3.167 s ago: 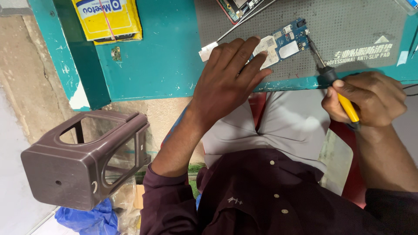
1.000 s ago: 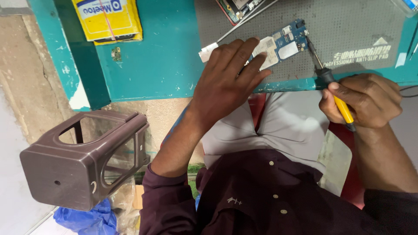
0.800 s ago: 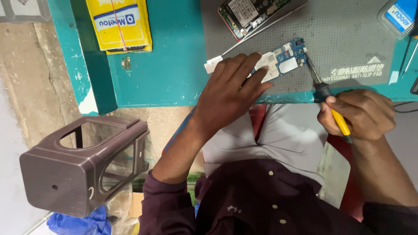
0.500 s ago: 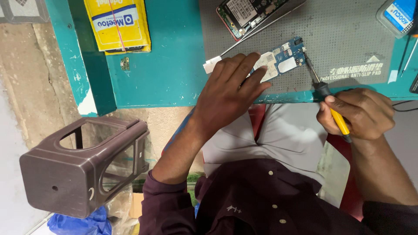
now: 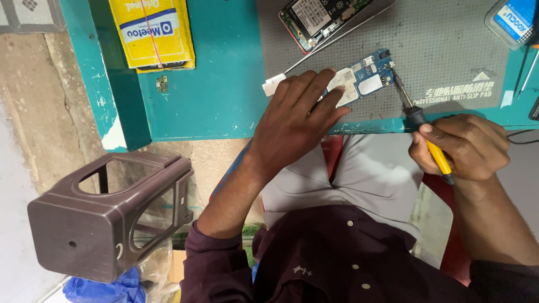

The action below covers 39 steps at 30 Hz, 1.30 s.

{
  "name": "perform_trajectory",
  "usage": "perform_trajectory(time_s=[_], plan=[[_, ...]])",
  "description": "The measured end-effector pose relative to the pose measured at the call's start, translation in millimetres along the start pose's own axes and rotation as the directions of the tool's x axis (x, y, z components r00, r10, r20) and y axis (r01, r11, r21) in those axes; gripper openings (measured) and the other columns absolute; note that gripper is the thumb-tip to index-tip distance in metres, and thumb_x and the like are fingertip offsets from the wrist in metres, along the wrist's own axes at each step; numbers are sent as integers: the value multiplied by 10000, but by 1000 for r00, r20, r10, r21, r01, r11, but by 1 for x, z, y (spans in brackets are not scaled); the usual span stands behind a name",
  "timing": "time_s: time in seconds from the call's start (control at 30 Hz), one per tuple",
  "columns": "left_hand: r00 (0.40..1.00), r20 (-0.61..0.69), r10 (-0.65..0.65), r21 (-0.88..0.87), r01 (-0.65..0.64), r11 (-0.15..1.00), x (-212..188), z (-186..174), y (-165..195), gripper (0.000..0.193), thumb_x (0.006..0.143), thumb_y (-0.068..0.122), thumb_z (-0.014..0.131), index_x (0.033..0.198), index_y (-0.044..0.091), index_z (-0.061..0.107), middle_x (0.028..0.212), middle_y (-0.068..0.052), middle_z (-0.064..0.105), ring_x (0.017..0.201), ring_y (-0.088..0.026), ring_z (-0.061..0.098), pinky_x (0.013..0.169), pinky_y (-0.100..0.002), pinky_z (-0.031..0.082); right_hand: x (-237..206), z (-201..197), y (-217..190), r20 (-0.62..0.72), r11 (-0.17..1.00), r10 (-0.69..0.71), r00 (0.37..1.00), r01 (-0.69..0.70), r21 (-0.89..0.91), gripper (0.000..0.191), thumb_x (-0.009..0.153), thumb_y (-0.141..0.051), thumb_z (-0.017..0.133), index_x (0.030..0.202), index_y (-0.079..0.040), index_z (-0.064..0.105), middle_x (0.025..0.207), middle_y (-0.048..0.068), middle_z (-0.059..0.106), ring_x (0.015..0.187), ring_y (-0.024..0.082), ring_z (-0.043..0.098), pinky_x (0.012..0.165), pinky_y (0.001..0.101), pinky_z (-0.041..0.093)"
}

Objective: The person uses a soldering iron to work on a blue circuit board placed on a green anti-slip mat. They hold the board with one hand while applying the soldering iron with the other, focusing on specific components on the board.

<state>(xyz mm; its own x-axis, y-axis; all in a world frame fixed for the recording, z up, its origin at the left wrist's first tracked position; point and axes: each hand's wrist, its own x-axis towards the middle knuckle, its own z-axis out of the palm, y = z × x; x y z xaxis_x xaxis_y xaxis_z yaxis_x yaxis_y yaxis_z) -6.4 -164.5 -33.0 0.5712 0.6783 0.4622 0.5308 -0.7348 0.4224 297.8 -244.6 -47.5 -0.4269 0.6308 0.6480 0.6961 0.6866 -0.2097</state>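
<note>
A small blue circuit board [image 5: 366, 77] lies on a grey anti-slip mat [image 5: 443, 50] on the teal workbench. My left hand [image 5: 297, 120] lies flat over the board's near end, fingers pressing it down. My right hand [image 5: 463, 147] grips a yellow-handled soldering iron [image 5: 424, 129], whose metal tip touches the far right corner of the board. An opened phone body [image 5: 320, 17] with a thin metal rod beside it lies further back on the mat.
A yellow box [image 5: 154, 33] sits at the left of the bench top [image 5: 213, 95]. A clear blue-labelled case [image 5: 514, 19] is at the far right. A brown plastic stool [image 5: 109, 216] stands on the floor at lower left.
The view has shifted a little, bringing the opened phone and the blue-labelled case into sight. Both hands keep their places on the board and the iron.
</note>
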Motion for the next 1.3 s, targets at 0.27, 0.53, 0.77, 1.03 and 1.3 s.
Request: perform_trajectory(time_s=[0.27, 0.53, 0.77, 1.03, 1.3], plan=[[1000, -1, -1, -2, 1, 1000, 0, 1, 0, 344, 1018, 313, 788, 1197, 31, 706, 1351, -123, 607, 1231, -269, 585, 1020, -408, 500, 1, 0, -1, 8, 1000, 6, 1000, -6, -25, 171, 810, 8, 843, 858, 19, 679, 743, 125, 657, 585, 236, 647, 507, 342, 514], [1000, 1, -3, 4, 3, 1000, -1, 1, 0, 342, 1013, 315, 782, 1196, 36, 708, 1349, -123, 607, 1229, -270, 583, 1014, -411, 500, 1, 0, -1, 7, 1000, 6, 1000, -6, -25, 172, 816, 2, 842, 839, 12, 672, 733, 118, 656, 585, 235, 654, 509, 340, 521], [1000, -2, -6, -7, 6, 1000, -1, 2, -1, 339, 1016, 310, 784, 1198, 34, 706, 1356, -121, 605, 1234, -269, 583, 1026, -410, 502, 0, 0, 1, 11, 999, -9, 1000, 9, -46, 177, 815, -2, 843, 829, 8, 667, 728, 120, 660, 580, 236, 655, 506, 339, 521], [1000, -2, 0, -6, 0, 1000, -1, 2, -1, 340, 1018, 317, 786, 1191, 35, 706, 1356, -122, 604, 1233, -268, 583, 1020, -408, 502, -3, 1, 3, -6, 999, -25, 1000, 24, -26, 180, 806, -2, 847, 826, 10, 668, 712, 121, 659, 573, 232, 658, 492, 332, 516], [1000, -1, -3, -15, 3, 1000, -1, 3, -1, 343, 1016, 317, 788, 1188, 32, 708, 1359, -124, 603, 1235, -266, 584, 1021, -403, 503, -6, 1, 5, 14, 999, -35, 999, 36, -41, 180, 816, -9, 845, 826, 12, 667, 713, 121, 664, 570, 229, 659, 485, 326, 511]])
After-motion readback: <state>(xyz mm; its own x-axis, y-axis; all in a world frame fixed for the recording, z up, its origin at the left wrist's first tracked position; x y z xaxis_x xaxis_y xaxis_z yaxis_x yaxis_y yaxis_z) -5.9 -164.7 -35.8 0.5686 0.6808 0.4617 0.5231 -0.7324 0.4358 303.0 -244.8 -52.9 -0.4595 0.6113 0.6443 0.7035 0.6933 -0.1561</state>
